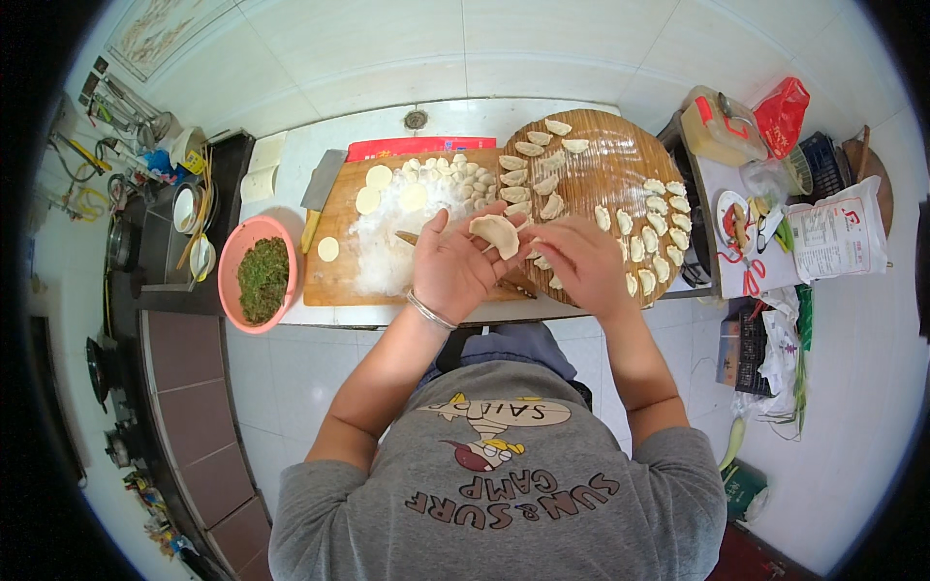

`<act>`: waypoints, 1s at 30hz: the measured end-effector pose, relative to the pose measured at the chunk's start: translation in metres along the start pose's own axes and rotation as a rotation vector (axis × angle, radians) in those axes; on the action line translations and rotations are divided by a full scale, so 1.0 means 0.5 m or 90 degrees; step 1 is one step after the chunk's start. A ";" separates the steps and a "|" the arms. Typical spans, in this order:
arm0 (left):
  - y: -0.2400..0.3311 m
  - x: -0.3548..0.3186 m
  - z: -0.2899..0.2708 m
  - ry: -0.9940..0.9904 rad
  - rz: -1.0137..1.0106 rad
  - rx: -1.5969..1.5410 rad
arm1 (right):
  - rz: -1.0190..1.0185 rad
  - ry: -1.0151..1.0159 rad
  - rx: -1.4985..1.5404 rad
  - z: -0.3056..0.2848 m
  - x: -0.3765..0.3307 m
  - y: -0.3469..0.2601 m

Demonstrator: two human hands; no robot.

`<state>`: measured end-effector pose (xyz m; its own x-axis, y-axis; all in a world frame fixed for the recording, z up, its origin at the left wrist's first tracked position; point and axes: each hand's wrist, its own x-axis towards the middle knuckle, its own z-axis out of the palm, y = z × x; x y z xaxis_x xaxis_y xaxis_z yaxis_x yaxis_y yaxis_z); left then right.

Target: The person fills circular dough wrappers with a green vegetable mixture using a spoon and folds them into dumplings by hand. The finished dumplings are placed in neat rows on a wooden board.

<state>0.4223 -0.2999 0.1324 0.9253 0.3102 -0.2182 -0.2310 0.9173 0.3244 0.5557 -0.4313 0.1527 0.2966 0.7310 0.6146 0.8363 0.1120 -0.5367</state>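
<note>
A folded half-moon dumpling (494,234) rests across the fingers of my left hand (453,263), which is turned palm up over the board's right part. My right hand (581,259) has its fingers pinched together at the dumpling's right end. Below and around them lies a floured wooden cutting board (329,198) with a heap of white flour (378,242), several flat round wrappers (368,200) and small dough pieces (475,184). A wooden rolling pin (407,237) is partly hidden behind my left hand. Finished dumplings (659,205) sit in rows on a round wooden board (620,160) to the right.
A pink bowl of green filling (262,281) stands left of the board, near a cleaver (323,184). A red packet (417,145) lies behind. At right are a lidded container (722,128), red scissors (748,276) and a white sack (841,232). A sink (174,242) is far left.
</note>
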 end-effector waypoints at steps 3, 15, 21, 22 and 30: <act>0.001 0.001 0.002 -0.021 0.008 -0.017 | -0.011 -0.010 0.021 0.026 -0.027 0.002; -0.028 0.006 0.004 -0.015 0.038 0.000 | 0.137 0.093 0.011 0.080 -0.050 -0.009; -0.028 0.006 0.003 0.016 0.070 0.056 | 0.207 0.065 0.027 0.076 -0.045 -0.020; -0.023 0.004 0.002 0.010 0.063 0.053 | 0.209 0.042 0.044 0.062 -0.039 -0.028; -0.008 -0.005 0.008 -0.003 0.035 0.077 | 0.149 -0.040 0.136 0.008 -0.021 -0.006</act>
<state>0.4221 -0.3055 0.1355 0.9134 0.3584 -0.1930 -0.2441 0.8617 0.4449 0.5483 -0.4366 0.1456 0.4349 0.7928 0.4270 0.6307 0.0703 -0.7729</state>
